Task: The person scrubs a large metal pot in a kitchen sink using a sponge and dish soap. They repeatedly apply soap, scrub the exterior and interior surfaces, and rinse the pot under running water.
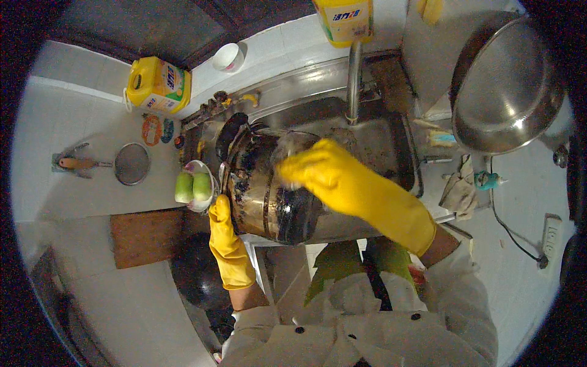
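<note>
A large metal pot (257, 183), stained dark with soot, lies tipped on its side over a stainless steel sink (376, 137). My left hand (222, 213), in a yellow rubber glove, grips the pot's edge at its near left. Against the pot's upper right side, my right hand (312, 169), in a matching glove, holds a greyish scrubber (291, 147) that is blurred and partly hidden by the fingers. The pot's black handle (230, 135) points up and left. A metal faucet spout (353, 87) reaches over the sink behind the pot.
Pale green vegetable pieces sit in a bowl (212, 202) left of the pot. Yellow jugs (176, 89) and a white bowl (228, 58) stand along the back. A large steel basin (504, 91), a rag (461, 190) and a teal bottle (487, 180) are at right. A strainer (132, 164) hangs at left.
</note>
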